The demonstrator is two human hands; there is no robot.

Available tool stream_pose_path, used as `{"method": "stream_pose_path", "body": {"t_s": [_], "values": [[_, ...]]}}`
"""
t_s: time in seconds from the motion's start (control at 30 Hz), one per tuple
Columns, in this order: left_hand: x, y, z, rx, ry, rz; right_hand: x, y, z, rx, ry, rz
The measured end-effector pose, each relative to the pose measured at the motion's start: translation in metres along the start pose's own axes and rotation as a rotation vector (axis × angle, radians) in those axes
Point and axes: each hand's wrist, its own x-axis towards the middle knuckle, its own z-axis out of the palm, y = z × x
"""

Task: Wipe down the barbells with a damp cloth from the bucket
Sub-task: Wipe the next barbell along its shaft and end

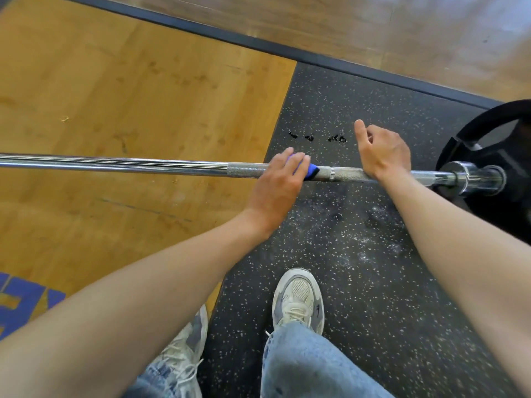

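A steel barbell (pixel 129 165) runs across the view from the left edge to a black weight plate (pixel 494 145) on its right sleeve. My left hand (pixel 278 188) wraps a blue cloth (pixel 311 172) round the knurled part of the bar, with only a bit of the cloth showing past my fingers. My right hand (pixel 382 152) rests on the bar a little to the right, fingers curled over it and thumb sticking up. No bucket is in view.
The bar hangs over a black speckled rubber mat (pixel 359 254) beside a wooden platform (pixel 115 96). A few dark wet drops (pixel 336 138) lie on the mat behind the bar. My two feet in pale sneakers (pixel 298 300) stand just below the bar.
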Motion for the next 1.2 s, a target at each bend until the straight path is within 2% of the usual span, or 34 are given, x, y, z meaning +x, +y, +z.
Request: {"method": "stream_pose_path", "body": {"t_s": [0.13,0.2,0.33,0.43,0.53,0.8,1.0,1.1,1.2], "values": [[0.031,0.060,0.013,-0.035,-0.081,0.138,-0.006,0.004,0.000,0.001,0.030,0.004],[0.039,0.069,0.012,-0.053,-0.120,0.175,-0.009,0.005,0.001,0.000,0.035,0.010],[0.009,0.029,-0.009,-0.063,-0.038,0.118,-0.014,0.006,0.000,-0.076,-0.058,-0.018],[-0.014,0.007,-0.022,-0.037,-0.049,0.039,-0.022,0.003,-0.001,-0.137,-0.077,-0.062],[-0.015,0.017,-0.019,0.002,-0.154,0.064,-0.032,0.003,-0.002,-0.169,-0.051,-0.085],[-0.009,0.082,-0.012,-0.013,-0.234,0.165,-0.063,0.009,-0.001,-0.150,-0.022,-0.031],[-0.069,0.034,-0.048,0.044,-0.157,0.086,-0.092,0.017,0.001,-0.151,0.031,-0.040],[-0.070,0.051,-0.049,-0.004,-0.174,0.026,-0.108,0.019,0.002,-0.162,0.047,-0.042],[-0.060,0.085,-0.042,-0.065,-0.221,0.099,-0.123,0.021,0.001,-0.191,0.045,-0.015]]}}
